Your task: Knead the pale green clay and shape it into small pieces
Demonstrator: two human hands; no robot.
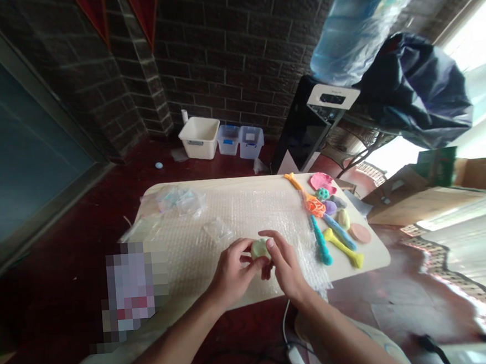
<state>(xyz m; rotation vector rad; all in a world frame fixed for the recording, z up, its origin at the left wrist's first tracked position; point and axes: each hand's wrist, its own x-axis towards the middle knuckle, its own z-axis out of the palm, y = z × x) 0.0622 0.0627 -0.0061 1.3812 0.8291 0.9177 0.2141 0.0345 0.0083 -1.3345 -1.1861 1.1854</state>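
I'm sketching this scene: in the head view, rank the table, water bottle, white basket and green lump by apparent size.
Largest to smallest:
1. table
2. water bottle, cut off at the top
3. white basket
4. green lump, partly hidden

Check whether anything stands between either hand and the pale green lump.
Nothing visible does: the left hand and the right hand both touch the pale green lump directly. The bubble wrap lies on the table below, not between them.

Lump between the hands, bins behind the table
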